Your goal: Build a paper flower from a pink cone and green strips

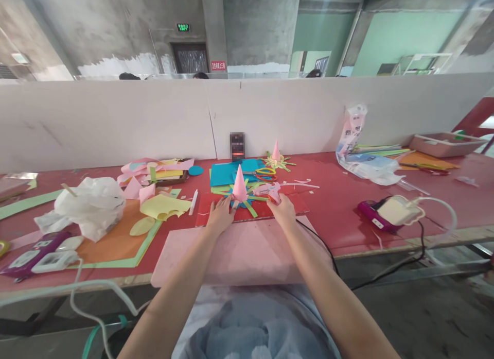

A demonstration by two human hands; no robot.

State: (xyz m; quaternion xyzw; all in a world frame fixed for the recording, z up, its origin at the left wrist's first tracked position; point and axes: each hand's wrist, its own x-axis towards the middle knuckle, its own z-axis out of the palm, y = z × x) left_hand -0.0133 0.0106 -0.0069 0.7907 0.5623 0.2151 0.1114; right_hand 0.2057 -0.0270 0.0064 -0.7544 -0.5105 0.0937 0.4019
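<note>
In front of me a pink paper cone [240, 185] stands upright on a blue paper base [243, 202] with green paper strips [250, 209] spreading out from it. My left hand [221, 216] is at the base's left edge, its fingers closed on the rim. My right hand [282, 210] has its fingers curled round the handle of a pink hot glue gun [266, 190], which lies low over the table with its nozzle toward the cone. Under these is a red board [301, 203]. Yellow-handled scissors [265, 172] rest on blue paper [222, 174] behind.
A second pink cone craft [276, 152] stands near the white partition [154, 122]. Paper scraps [164, 207] and a crumpled white plastic bag [92, 204] lie left. Purple power strips [372, 217] sit on both sides. A black cable [320, 240] runs off the table's front edge.
</note>
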